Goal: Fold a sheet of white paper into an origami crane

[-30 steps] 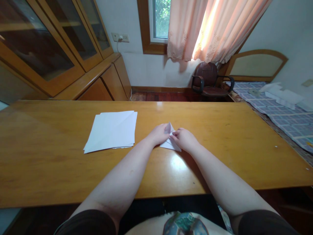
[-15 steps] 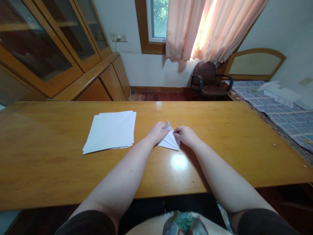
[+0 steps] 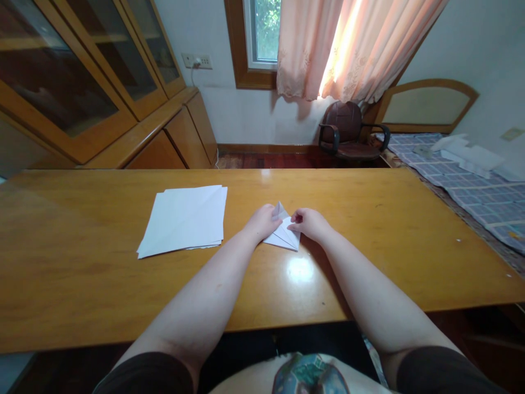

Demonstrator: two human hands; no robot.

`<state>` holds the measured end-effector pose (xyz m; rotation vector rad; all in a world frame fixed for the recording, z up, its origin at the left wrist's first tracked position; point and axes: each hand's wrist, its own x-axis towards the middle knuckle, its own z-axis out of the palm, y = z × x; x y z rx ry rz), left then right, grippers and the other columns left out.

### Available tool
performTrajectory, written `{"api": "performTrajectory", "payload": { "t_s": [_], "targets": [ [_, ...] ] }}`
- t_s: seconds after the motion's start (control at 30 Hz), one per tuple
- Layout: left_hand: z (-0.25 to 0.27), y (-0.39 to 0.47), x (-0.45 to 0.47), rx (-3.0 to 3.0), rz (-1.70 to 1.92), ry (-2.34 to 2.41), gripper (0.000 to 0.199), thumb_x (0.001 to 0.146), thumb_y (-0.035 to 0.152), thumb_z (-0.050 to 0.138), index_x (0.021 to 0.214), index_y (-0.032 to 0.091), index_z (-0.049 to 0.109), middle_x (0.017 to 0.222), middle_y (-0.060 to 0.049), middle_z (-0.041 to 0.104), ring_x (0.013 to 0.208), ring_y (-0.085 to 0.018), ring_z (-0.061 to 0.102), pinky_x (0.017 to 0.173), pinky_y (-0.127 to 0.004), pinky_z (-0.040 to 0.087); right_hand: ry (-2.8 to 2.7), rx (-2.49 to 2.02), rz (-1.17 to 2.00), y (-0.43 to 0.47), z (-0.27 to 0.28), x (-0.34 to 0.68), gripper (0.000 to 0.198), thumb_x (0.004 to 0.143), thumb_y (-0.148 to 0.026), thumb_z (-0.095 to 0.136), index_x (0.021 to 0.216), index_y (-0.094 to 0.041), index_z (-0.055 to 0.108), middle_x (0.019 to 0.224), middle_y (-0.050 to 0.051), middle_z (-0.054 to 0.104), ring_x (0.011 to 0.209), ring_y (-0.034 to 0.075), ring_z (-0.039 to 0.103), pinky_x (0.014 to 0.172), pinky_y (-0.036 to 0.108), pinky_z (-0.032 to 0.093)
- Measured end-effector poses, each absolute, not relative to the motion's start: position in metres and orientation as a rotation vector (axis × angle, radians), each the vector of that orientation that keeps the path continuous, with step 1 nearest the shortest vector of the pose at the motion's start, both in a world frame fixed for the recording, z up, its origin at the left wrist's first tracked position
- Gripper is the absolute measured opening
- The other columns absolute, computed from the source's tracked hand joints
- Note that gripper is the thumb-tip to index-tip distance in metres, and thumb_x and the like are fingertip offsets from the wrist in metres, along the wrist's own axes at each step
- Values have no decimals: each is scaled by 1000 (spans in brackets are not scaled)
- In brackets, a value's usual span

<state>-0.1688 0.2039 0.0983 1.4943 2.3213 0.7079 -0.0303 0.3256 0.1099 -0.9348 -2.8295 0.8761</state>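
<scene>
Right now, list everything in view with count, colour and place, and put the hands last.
folded paper: one, white, on the table between the hands
paper stack: one, white, left on the table
table: one, yellow-brown, across the middle
cabinet: one, brown, far left
wall socket: at least one, pale, beside the cabinet
window: one, brown-framed, top centre
curtain: at least one, pink, by the window
chair: one, dark brown, beyond the table
bed: one, checked bluish cover, right
left hand: one, bare, on the folded paper
right hand: one, bare, at the folded paper's right side
</scene>
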Motion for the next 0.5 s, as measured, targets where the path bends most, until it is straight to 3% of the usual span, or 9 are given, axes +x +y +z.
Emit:
{"api": "performTrajectory", "payload": {
  "t_s": [0.2, 0.4, 0.5],
  "targets": [
    [100, 203, -169, 1545, 711, 2324, 20, 76, 27, 58, 92, 17, 63, 94, -8, 62, 89, -21, 58, 78, -31, 45, -3049, -705, 807, 329, 116, -22, 39, 51, -34, 83, 82, -20, 64, 81, 1, 64, 70, 13, 56, 58, 22, 36],
    [103, 201, -168, 1562, 729, 2268, 19, 76, 29, 59, 89, 16, 65, 93, -7, 63, 89, -21, 59, 79, -31, 46, -2814, -732, 877, 335, 114, -23, 22, 76, -30, 67, 94, -19, 66, 86, 2, 64, 75, 12, 56, 66, 22, 39],
    [102, 200, -169, 1605, 817, 2179, 23, 79, 34, 57, 91, 17, 67, 93, -6, 64, 89, -21, 59, 79, -31, 45, -2792, -637, 855, 335, 111, -28, 17, 77, -28, 66, 92, -20, 68, 88, 2, 63, 79, 12, 56, 70, 22, 39]
  ]
}}
